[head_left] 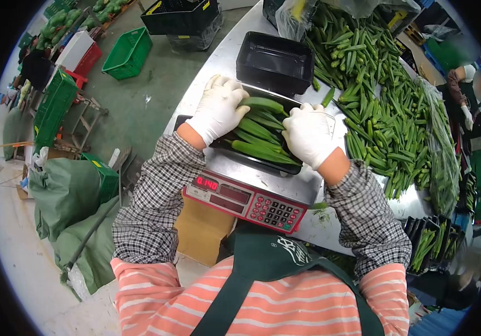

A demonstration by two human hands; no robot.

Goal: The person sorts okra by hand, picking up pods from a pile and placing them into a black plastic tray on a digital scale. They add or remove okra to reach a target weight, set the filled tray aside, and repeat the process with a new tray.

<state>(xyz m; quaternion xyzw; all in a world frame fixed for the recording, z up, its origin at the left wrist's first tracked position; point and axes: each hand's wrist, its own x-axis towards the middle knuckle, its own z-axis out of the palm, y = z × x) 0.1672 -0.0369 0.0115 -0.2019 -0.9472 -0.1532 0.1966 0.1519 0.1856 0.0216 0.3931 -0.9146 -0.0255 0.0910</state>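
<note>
Both curled, grip unclear, our left hand (217, 109) and right hand (310, 134) seemingly arrange okra (259, 151) in the tray (277, 167) atop the scale (246, 204), next perhaps needing gentle levelling.

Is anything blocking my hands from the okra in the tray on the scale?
Nothing visible. Your left hand and right hand flank that okra directly; the empty black tray stands beyond it, not between.

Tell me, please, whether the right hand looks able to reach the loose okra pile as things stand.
Probably yes: the right hand, at the black tray, has the loose okra pile close beside it, with no barrier seen between.
</note>
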